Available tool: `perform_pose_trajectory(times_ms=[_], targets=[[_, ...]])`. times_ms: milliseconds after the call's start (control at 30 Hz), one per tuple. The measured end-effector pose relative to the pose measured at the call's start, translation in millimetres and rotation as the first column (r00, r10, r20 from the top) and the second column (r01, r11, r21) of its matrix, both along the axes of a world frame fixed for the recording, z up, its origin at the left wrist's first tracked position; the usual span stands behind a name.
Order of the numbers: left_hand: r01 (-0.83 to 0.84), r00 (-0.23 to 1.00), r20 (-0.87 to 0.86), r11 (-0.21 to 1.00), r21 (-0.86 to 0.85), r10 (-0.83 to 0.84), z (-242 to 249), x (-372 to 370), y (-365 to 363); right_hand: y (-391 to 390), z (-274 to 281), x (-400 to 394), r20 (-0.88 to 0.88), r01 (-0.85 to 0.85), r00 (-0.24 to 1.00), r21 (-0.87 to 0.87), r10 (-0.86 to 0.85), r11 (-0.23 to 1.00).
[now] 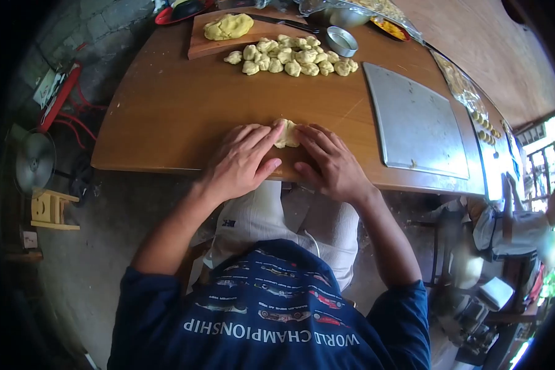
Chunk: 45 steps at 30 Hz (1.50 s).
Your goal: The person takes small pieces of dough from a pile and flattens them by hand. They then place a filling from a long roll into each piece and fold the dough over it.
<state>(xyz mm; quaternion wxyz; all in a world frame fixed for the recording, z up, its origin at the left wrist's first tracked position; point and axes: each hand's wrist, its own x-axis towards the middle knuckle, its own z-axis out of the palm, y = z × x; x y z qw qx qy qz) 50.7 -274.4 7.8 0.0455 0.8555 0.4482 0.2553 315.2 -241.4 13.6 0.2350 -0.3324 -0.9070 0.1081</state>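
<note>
A small flattened piece of pale yellow dough (286,134) lies on the wooden table near its front edge. From the left, the fingertips of my left hand (245,154) press on its side, fingers stretched out and thumb apart. My right hand (332,157) touches the opposite side, its fingers also extended and lying flat. Beyond my hands sits a cluster of several dough pieces (290,57). A larger lump of dough (228,27) rests on a wooden board (205,47) at the far left.
A knife (283,22) lies across the board, and a round metal tin (341,42) stands beside the dough pieces. To the right is a flat metal tray (416,120). Small balls (486,128) sit on another tray at far right, near another person (512,228).
</note>
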Motion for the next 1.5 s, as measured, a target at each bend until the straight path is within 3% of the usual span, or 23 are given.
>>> perform_pose_trajectory(times_ms=[433,633,1500], targets=[[0.13,0.972,-0.182,0.986,-0.104,-0.147,4.0,-17.1,20.4,21.6,1.4,-3.4,0.162,-0.048,0.986,0.015,0.045,0.999],[0.146,0.97,-0.174,0.981,-0.128,-0.168,-1.1,-21.5,21.8,22.4,-2.7,-4.3,0.131,-0.07,0.988,-0.062,0.078,0.996],[0.174,0.975,-0.121,0.979,-0.102,-0.186,-6.2,-23.5,15.9,18.5,-4.4,-3.6,0.185,-0.124,0.977,0.075,0.109,0.989]])
